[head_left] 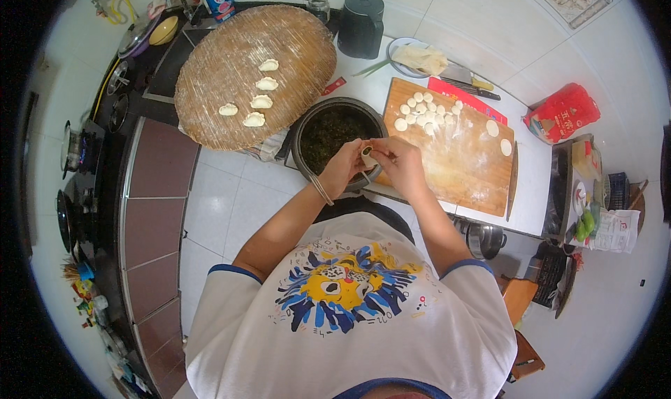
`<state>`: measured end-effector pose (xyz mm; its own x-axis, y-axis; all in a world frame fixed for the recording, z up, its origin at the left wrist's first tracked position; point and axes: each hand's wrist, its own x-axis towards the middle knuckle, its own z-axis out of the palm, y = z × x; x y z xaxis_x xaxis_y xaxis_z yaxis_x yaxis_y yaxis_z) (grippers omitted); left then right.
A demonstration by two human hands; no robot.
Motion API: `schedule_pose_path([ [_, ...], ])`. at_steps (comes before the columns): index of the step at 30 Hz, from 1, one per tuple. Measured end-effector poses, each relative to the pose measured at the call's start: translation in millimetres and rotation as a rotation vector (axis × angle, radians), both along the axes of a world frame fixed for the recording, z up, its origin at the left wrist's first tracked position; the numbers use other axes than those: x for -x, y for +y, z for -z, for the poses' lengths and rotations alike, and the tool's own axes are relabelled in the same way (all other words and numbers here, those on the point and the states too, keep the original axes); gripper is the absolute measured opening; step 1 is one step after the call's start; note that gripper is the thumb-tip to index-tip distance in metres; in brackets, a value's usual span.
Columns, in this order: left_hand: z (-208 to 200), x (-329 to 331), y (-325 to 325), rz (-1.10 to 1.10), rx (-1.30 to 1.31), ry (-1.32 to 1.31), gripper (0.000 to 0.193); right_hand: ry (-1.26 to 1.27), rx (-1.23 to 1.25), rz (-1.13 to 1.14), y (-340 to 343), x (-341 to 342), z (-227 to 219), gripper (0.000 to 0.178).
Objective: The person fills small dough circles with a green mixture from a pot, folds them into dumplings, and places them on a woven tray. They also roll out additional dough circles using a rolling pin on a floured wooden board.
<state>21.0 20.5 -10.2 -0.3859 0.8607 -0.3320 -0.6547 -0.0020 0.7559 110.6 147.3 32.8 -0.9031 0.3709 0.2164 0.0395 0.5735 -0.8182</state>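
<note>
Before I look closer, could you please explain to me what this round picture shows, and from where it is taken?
There is no machine here: a person works with two bare hands. The one picture comes from a wide camera on the person's head, looking down, so edges bend and the white shirt fills the bottom. The left hand and right hand together hold a small dough wrapper with dark filling inside, over the edge of a dark round bowl. To the left, a round tray carries five shaped dumplings. To the right, a floured wooden board carries small dough pieces and two flat rounds.
</note>
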Motion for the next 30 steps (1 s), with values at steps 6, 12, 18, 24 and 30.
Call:
schedule_pose_path([
  [6, -3.7, 1.0, -0.5, 0.017, -0.020, -0.038, 0.051, -0.009, -0.047, -0.026, 0.3, 0.8, -2.0, 0.019],
  [12, 2.1, 5.5, -0.9, 0.037, -0.031, -0.154, 0.052, 0.146, -0.264, -0.020, 1.4, 1.2, 5.6, 0.014],
  [18, 0.0, 3.1, 3.2, -0.016, -0.029, -0.141, 0.052, 0.146, -0.220, -0.036, -2.9, 0.9, 0.8, 0.012],
  [24, -0.9, 4.2, 4.4, 0.055, -0.055, -0.004, 0.050, 0.076, -0.168, -0.017, -2.3, 1.9, 0.2, 0.012],
  [30, 1.5, 4.4, 5.9, 0.037, -0.029, -0.054, 0.050, 0.106, -0.163, -0.032, 0.1, 5.0, 2.4, 0.013],
])
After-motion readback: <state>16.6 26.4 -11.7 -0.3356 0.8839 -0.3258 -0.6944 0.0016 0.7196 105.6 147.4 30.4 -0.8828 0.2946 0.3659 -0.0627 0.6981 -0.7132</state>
